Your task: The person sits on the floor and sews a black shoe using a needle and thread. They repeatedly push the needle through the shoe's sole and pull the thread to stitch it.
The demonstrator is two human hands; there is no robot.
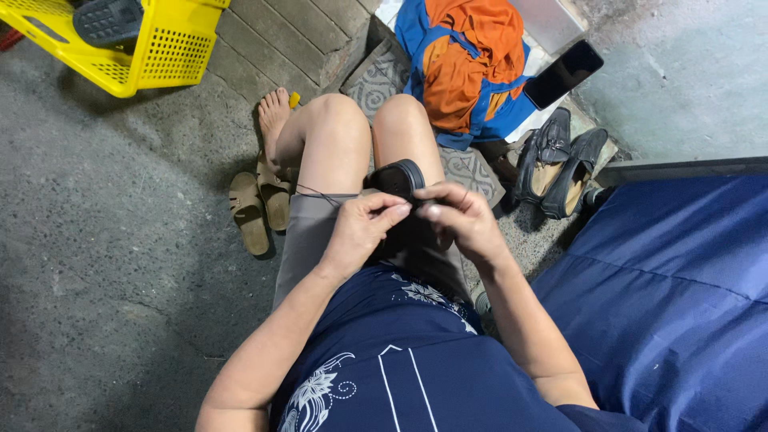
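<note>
— Nearest the lens: a navy shirt with white floral print (376, 376), worn by the seated person. What is held above it?

— A dark shoe (398, 178), rested on the lap between the thighs, its rounded end raised toward the knees. The left hand (362, 228) is pinched shut, thumb against fingertips, on a thin dark thread (320, 194) drawn out leftward across the grey shorts (308, 232). The right hand (462, 218) is curled close, fingertips pressed together at the shoe's near edge; whether a needle is gripped cannot be told. Both hands are nearly touching.

— Beyond the lap?

— Bare knees, one bare foot set beside a pair of tan sandals (260, 204) on the concrete floor (104, 240). A pair of black loafers (560, 160) is noted right of the knees, toes pointing away. Above them, an orange and blue garment (468, 64) with a black phone (562, 74) just beside it.

— Edges?

— A yellow perforated crate (152, 44) at upper left, a dark sole inside. A blue quilted cover (680, 288) at right.
</note>
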